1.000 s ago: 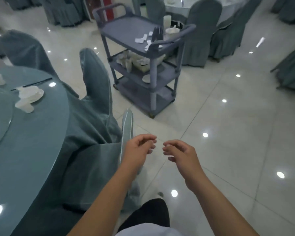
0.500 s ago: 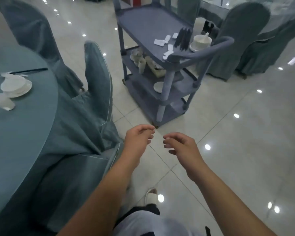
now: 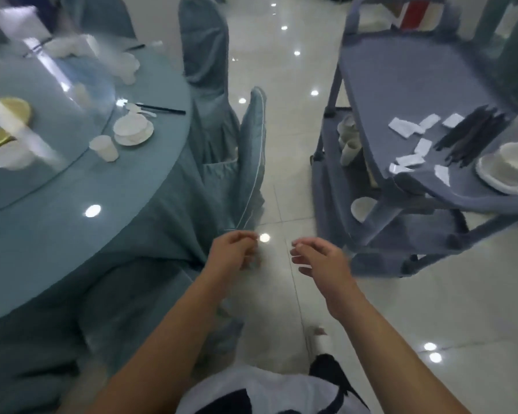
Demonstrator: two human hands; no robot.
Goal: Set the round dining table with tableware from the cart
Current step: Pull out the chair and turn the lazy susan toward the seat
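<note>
Hands held out over the floor [image 3: 281, 180], between tabletop and cart. My left hand [image 3: 232, 252] and right hand [image 3: 319, 261] hang apart, fingers loosely curled, gripping nothing; a bright ceiling reflection lies on the tiles between them.

Tabletop [image 3: 81, 189], left: round, teal cloth, glass turntable [image 3: 42, 94] at centre. One place setting lies near the edge: a white bowl on a saucer [image 3: 133, 130], a small cup [image 3: 105, 147] just beside it, a spoon [image 3: 139, 109] and dark chopsticks [image 3: 162, 109] behind. Further settings at the far rim are too blurred to itemise.

Chairs: two covered chairs stand against the tabletop, the nearer chair [image 3: 251, 150] seen edge-on, the farther chair [image 3: 204, 46] upright.

Cart [image 3: 401, 94], right: grey, three shelves. The top shelf carries a bundle of dark chopsticks [image 3: 473, 135], scattered white rests [image 3: 407, 128], and a bowl on a plate [image 3: 509, 168] at the near corner. The middle shelf holds stacked cups [image 3: 349, 144]; the lower shelf holds a small white dish [image 3: 362, 207].
</note>
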